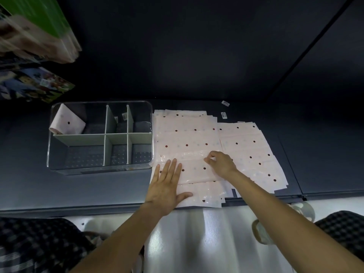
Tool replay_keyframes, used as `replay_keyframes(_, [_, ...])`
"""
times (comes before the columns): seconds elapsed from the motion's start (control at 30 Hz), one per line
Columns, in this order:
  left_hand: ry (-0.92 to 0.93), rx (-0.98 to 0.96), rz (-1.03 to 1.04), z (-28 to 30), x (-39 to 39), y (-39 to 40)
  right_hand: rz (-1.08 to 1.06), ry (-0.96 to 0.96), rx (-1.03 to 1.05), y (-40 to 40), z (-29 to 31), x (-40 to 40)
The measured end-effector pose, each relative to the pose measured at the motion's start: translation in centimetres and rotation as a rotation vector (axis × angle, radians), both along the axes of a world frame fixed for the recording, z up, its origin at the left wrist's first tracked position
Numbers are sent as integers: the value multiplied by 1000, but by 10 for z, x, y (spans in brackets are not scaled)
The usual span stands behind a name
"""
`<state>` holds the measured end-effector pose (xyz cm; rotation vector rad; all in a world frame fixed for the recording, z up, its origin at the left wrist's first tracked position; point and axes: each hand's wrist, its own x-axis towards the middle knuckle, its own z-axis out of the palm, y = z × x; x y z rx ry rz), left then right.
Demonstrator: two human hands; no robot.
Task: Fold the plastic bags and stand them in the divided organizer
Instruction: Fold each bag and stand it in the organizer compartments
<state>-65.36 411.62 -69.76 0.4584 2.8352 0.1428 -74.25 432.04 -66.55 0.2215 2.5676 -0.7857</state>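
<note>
the left hand (167, 186) lies flat with straight fingers on the near left part of the top pale pink polka-dot plastic bag (187, 146), at lower centre of the frame, most likely pinning it so it does not slide on the dark shelf surface (325, 154). the right hand (221, 164), just right of centre, has its fingertips curled and pinching a fold or edge of that same bag, probably to lift it over for a crease. more of these bags lie spread beneath and to the right (256, 154). the clear divided organizer with grey partitions (100, 134) sits just left of the pile, and one folded pink bag (67, 121) leans in its upper left compartment; the other compartments look unfilled. how many bags are stacked is hard to tell, and the upper left objects are blurred.
</note>
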Motion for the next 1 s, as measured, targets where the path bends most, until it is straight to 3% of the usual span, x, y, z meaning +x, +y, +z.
replay_keyframes(0.1, [2, -6, -26, -5, 0, -7, -1, -12, 10, -1, 3, 1])
replay_keyframes(0.17, [0, -6, -42, -6, 0, -9, 55, 21, 157, -5, 8, 5])
replay_keyframes(0.23, [-1, -9, -52, -6, 1, -8, 149, 270, 452, -14, 9, 17])
replay_keyframes(0.27, [1, -10, -52, -7, 1, -8, 160, 452, 470, -23, 8, 27])
replay_keyframes(0.33, [3, -12, -48, -7, 0, -7, 188, 662, 217, -45, 6, 47])
replay_keyframes(0.37, [0, -20, -52, -7, 0, -7, 232, 646, 42, -56, 5, 56])
replay_keyframes(0.43, [-3, -53, -79, -7, 0, -7, 314, 437, -229, -79, 1, 73])
replay_keyframes(0.5, [-1, -64, -89, -8, 0, -8, 291, 273, -323, -86, -7, 80])
replay_keyframes(0.63, [7, -24, -65, -9, 0, -8, 183, 260, -165, -56, -18, 75])
replay_keyframes(0.77, [7, -15, -64, -9, 0, -9, 138, 189, -140, -18, -19, 73])
replay_keyframes(1.0, [-49, -1, -92, 2, -4, -9, 616, 330, 215, 32, -6, 62])
